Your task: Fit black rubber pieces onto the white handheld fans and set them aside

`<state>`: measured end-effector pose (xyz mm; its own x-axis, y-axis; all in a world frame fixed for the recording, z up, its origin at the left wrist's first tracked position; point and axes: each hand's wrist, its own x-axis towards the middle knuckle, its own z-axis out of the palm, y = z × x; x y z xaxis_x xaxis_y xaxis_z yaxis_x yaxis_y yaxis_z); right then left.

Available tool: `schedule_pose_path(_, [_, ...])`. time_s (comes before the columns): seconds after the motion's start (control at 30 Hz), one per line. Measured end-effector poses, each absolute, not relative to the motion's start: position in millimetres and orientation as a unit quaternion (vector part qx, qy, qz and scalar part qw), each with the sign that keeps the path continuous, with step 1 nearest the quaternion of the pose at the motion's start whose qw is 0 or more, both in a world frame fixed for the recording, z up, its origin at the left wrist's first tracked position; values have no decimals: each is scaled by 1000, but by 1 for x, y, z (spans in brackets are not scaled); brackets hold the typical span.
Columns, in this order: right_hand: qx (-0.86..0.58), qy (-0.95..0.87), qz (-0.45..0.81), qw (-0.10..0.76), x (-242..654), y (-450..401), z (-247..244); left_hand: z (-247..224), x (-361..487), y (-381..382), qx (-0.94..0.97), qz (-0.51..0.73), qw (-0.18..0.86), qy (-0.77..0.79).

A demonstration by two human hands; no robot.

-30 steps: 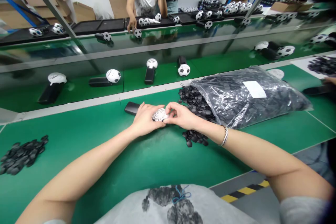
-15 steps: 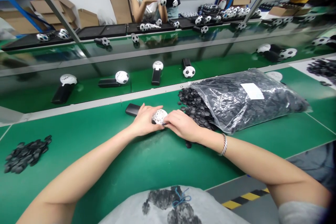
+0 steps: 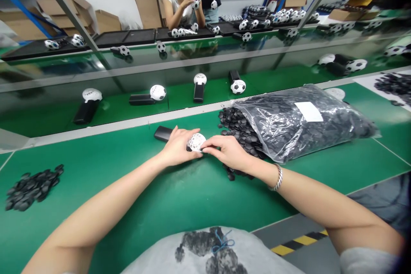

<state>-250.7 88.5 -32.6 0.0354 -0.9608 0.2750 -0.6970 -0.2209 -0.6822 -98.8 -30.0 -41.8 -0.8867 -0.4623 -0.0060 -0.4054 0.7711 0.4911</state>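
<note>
Plastic bag (image 3: 289, 120): landmark for all below; lying on the green table (image 3: 154, 205), full of black pieces, mouth facing left.
White ball head (image 3: 197, 140): left of the bag, beyond the spilled heap (image 3: 239, 126) at the bag's mouth; latticed side up.
Dark handle (image 3: 162, 133): farther left of the bag than the ball head, poking out past the left hand (image 3: 177, 147); any join covered by that hand.
Left hand: well left of the bag, gripping the ball head, thumb along the near edge, fingers over the far side.
Right hand (image 3: 226, 150): just left of the bag and nearer the body; thumb and forefinger closed in a pinch at the ball head's edge, seemingly on a small dark piece (image 3: 202, 150). Seating too small to tell.
Good fitting, as judged: brace the ball head firmly against the table; match the piece's corners to the opening before pressing; push evenly, without tilting; check for a flush edge before letting go.
Likely slips: ball head rolling under uneven thumb pressure; piece popping out sideways.
Small heap (image 3: 34, 188): far left of the bag.
</note>
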Motion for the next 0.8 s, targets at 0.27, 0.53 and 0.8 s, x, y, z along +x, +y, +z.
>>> schedule_pose_path(0.27, [-590,613,-429,302,-250,82,-42,-41,-99,-29,230,-252,62,-938])
schedule_pose_path(0.53, [-502,607,-463,406,-250,75,-51,-39,-100,-28,240,-256,55,-935])
schedule_pose_path(0.8, [-491,583,-469,447,-249,73,-50,-37,-99,-28,235,-270,54,-932])
